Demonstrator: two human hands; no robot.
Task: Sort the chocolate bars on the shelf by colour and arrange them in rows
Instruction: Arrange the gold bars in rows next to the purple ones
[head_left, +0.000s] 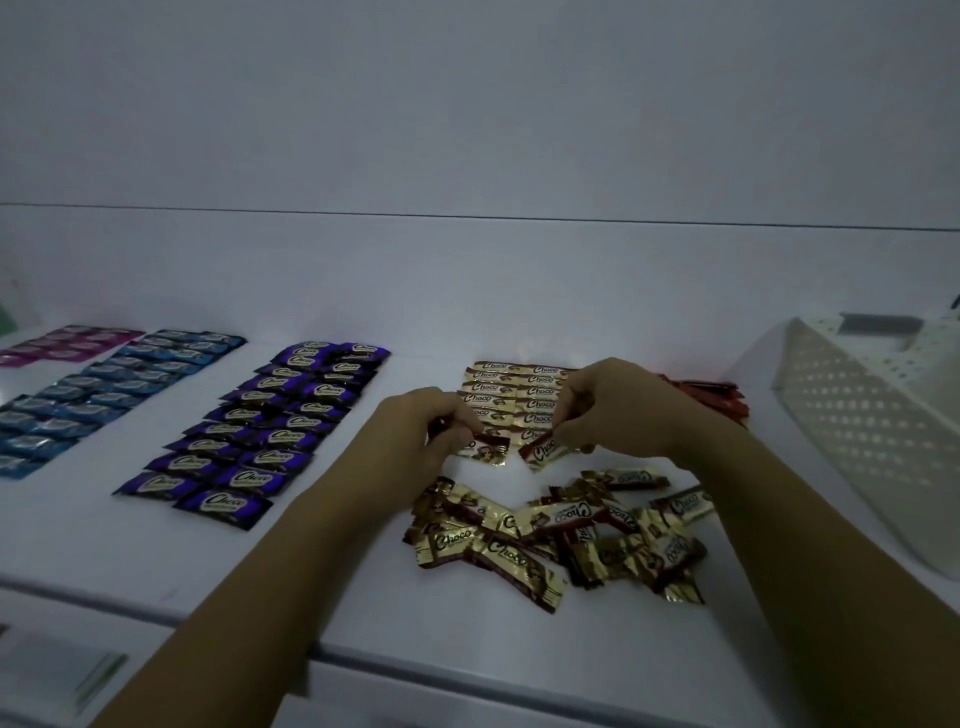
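Observation:
On the white shelf (156, 545) lie sorted double rows of chocolate bars: pink bars (67, 344) far left, blue bars (109, 389), purple bars (270, 426), and gold-and-brown bars (511, 392) in the middle. A loose heap of gold bars (550, 535) lies near the front edge. My left hand (415, 431) pinches a gold bar (485, 448) at the near end of the gold rows. My right hand (618, 405) pinches another gold bar (545, 449) beside it. Red bars (711, 397) peek out behind my right wrist.
A white perforated plastic basket (872, 431) lies tilted at the right end of the shelf. The white back wall (467, 104) rises behind the rows. A lower ledge with a greenish label (93, 675) shows at the bottom left.

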